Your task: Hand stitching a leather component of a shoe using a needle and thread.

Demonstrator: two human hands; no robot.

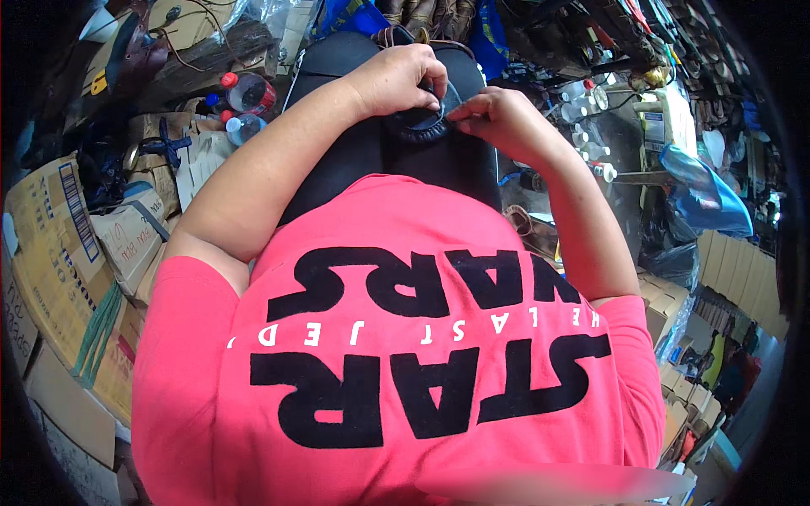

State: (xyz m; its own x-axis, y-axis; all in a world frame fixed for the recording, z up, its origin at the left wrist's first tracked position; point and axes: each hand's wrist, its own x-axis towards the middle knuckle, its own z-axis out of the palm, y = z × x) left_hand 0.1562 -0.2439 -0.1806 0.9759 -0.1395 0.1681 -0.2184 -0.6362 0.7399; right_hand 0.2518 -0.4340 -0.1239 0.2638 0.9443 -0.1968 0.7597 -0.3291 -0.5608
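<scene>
A black item with a ridged, rounded edge [422,133], perhaps part of a shoe, rests on my black-clad thighs. My left hand [401,80] is over it, its fingers curled and pinched at its upper side. What sits between those fingertips is too small to make out. Beside it on the right, my right hand [504,121] has thumb and fingers pressed together on a thin pale strand [456,94]. That strand curves up between the two hands. Brown straps [405,35] lie just beyond my left hand, between my knees.
Several brown leather shoes [429,15] stand beyond my knees. Plastic bottles [251,94] are at the left, with more clear bottles [582,105] at the right. Cardboard boxes [63,244] are stacked on the left. A blue plastic bag [707,190] hangs at the right.
</scene>
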